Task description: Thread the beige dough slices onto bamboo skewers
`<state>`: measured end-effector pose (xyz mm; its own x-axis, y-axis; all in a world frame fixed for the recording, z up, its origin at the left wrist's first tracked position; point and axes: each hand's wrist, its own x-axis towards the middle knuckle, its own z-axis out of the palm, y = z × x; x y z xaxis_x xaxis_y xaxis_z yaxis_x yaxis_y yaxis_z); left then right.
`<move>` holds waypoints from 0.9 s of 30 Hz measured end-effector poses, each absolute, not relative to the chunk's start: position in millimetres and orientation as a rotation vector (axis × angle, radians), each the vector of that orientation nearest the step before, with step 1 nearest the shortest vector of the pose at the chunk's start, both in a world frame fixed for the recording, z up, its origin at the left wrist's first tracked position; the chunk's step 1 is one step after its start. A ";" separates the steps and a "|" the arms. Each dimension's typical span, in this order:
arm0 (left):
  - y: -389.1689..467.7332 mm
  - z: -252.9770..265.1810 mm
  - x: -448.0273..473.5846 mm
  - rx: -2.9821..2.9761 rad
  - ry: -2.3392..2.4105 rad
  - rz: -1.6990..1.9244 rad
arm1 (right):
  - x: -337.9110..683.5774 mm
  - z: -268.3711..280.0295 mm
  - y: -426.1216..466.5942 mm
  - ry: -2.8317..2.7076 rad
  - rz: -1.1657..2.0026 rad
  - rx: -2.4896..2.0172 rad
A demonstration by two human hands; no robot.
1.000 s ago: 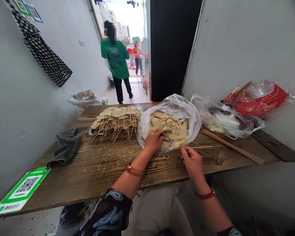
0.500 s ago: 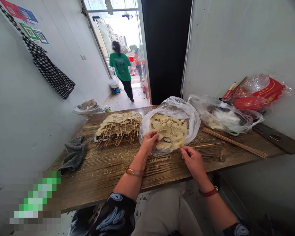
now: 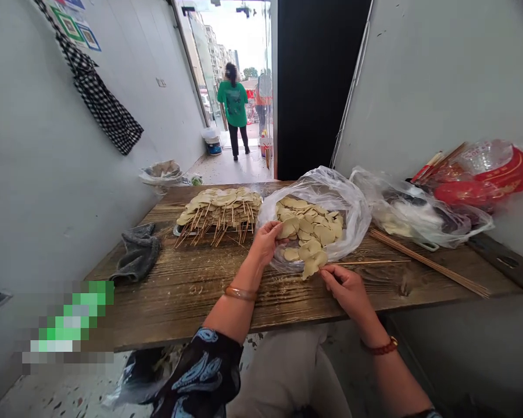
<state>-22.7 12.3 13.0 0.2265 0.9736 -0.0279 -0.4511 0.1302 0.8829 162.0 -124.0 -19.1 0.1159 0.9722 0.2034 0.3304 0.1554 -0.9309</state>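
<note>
At the plastic bag [image 3: 358, 226], the left hand [image 3: 265, 244] is pinching a pale slice [image 3: 289, 227] between its fingers; the right hand [image 3: 347, 290] is pinching a skewer [image 3: 321, 268] beside its threaded slices [image 3: 312, 259], probably for control.

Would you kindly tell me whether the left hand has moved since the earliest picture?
Yes: judged against the stacked skewers, the left hand has moved to the left, closer to them, and now holds a round slice.
</note>
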 end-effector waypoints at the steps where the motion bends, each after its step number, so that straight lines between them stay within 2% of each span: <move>1: 13.0 13.1 -23.6 0.908 0.736 1.200 | 162.2 -19.0 -124.1 -1.416 0.791 -1.367; 15: 18.5 12.7 -27.2 1.078 0.890 1.360 | 163.1 -24.2 -123.3 -1.532 0.704 -1.386; 27: 15.1 16.4 -27.7 1.139 0.922 1.345 | 162.6 -24.9 -123.3 -1.582 0.700 -1.405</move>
